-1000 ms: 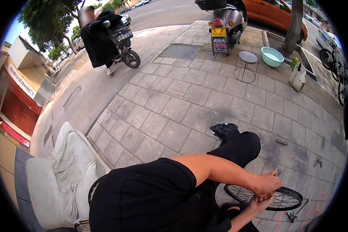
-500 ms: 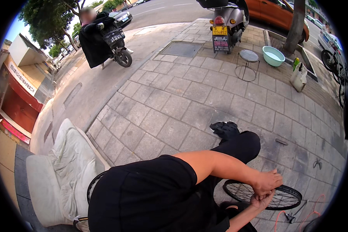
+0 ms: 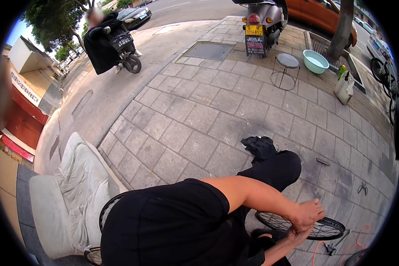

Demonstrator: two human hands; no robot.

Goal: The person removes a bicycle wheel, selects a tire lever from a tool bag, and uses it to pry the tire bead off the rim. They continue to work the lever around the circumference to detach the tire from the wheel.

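A black-rimmed spoked bicycle wheel (image 3: 330,230) lies nearly flat at the lower right. Over its middle my left hand (image 3: 309,214) is curled closed, its fingers toward the far rim. Just below it, my right hand (image 3: 298,235) is closed and presses against the left. What sits between the fingers is hidden, and so is the wheel's hub. My black-trousered knee (image 3: 281,170) sticks out beyond the wheel, with a crumpled black cloth (image 3: 258,147) beside it on the paving.
An orange hose (image 3: 315,252) with a black fitting (image 3: 330,249) lies near the wheel. Pliers (image 3: 363,189) and a dark bar (image 3: 322,162) rest on the paving. Farther off stand a stool (image 3: 287,61), a green basin (image 3: 315,62) and a parked scooter (image 3: 255,35). A cushioned seat (image 3: 82,195) is at left; a person rides a scooter (image 3: 131,63) beyond.
My hands have drawn a little closer together over the wheel, the right one moving up under the left. The rider at the far left has shifted slightly left.
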